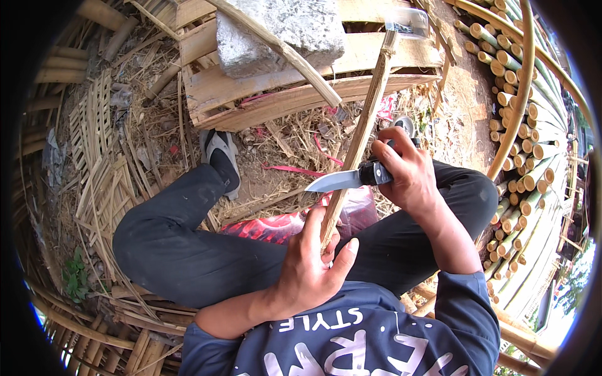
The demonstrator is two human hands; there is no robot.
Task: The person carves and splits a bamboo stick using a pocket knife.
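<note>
A long, narrow bamboo strip [362, 128] slants up from my lap toward the far right. My left hand [313, 263] is wrapped round its lower end, with the thumb standing off to the side. In my right hand [407, 166] is a knife [338, 181] with a black handle. Its blade points left and lies across the strip, above my left hand; whether the edge bites into it I cannot tell. The strip's upper end reaches the far side of a wooden crate [263, 97], close to a clear plastic tub [407, 24].
A grey stone block [282, 37] rests on the crate, and another bamboo stick [276, 44] leans over it. Stacked bamboo poles [520, 150] rise at the right. Woven bamboo slats [94, 150] lie at the left. A red patterned sack [269, 227] lies between my legs, among scattered shavings.
</note>
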